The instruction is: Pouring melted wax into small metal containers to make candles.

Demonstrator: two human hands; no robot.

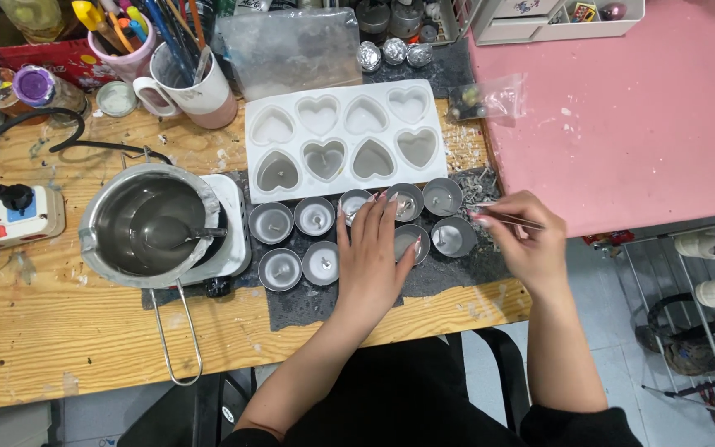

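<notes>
Tealight cups point(316, 217) sit in rows below the heart mould point(345, 136). Left hand point(370, 257) rests fingers on one cup point(356, 203); right hand point(519, 240) pinches tweezers point(511, 217) shut. A nudge could tip a wick, or an elbow could jolt the wax pot point(155, 223).

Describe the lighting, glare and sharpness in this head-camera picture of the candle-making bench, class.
Head view: even, soft overhead light with faint shadows; mild glare on the steel melting pot and the foil cups; the white heart mould looks bright but keeps detail; the left hand and the right hand with tweezers are reasonably sharp; straight edges bow slightly toward the frame's corners.
</notes>
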